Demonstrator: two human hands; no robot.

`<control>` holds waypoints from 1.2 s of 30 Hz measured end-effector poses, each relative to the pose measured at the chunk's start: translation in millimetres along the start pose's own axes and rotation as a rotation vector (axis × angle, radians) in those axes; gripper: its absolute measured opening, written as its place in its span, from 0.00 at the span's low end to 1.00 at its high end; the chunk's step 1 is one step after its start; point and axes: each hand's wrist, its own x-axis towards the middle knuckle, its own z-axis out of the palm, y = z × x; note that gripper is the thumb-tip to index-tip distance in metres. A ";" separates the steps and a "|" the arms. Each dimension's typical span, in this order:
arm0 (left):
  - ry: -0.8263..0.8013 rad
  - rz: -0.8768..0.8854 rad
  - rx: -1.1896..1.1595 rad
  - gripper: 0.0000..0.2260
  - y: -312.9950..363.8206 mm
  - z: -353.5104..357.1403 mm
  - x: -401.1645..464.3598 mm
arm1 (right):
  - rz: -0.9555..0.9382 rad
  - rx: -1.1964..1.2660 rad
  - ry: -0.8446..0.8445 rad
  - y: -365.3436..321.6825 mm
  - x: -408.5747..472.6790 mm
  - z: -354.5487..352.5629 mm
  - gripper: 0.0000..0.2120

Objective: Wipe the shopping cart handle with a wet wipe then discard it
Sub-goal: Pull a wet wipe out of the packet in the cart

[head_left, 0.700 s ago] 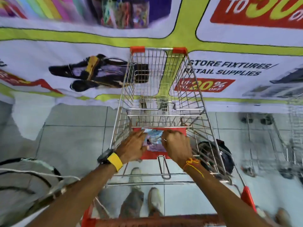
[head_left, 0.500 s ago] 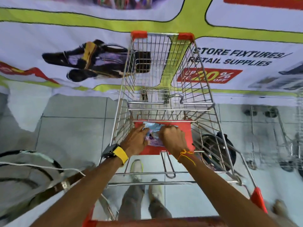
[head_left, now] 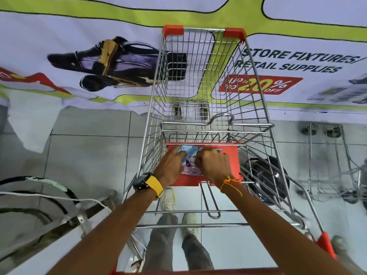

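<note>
A light blue and purple wet wipe packet (head_left: 188, 161) lies on the red child-seat flap (head_left: 233, 155) of a wire shopping cart (head_left: 198, 76). My left hand (head_left: 170, 167) presses on the packet's left side. My right hand (head_left: 214, 165) is closed with its fingers pinching at the packet's top middle. The cart's red handle (head_left: 198, 272) runs along the bottom edge of the view, under my forearms. No loose wipe shows.
A printed banner (head_left: 99, 56) hangs on the wall just beyond the cart. A black round object (head_left: 266, 181) sits on the floor right of the cart. More wire carts (head_left: 333, 165) stand at right. Cables and a metal frame (head_left: 49, 205) lie at left. My feet (head_left: 178, 207) show below.
The view tilted and moved closer to the cart. Both hands stayed on the packet, with the right fingers shifting slightly at its top.
</note>
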 end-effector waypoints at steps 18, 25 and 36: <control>0.106 0.038 0.103 0.20 11.6 -4.4 -19.0 | 0.093 0.299 0.104 12.0 -22.5 -24.4 0.12; -0.005 0.136 0.138 0.20 8.5 1.9 -18.4 | 0.138 0.340 0.139 12.6 -19.1 -25.5 0.09; -0.083 0.142 0.101 0.21 9.7 -1.1 -18.6 | 0.263 0.649 0.397 10.2 -45.9 -62.9 0.07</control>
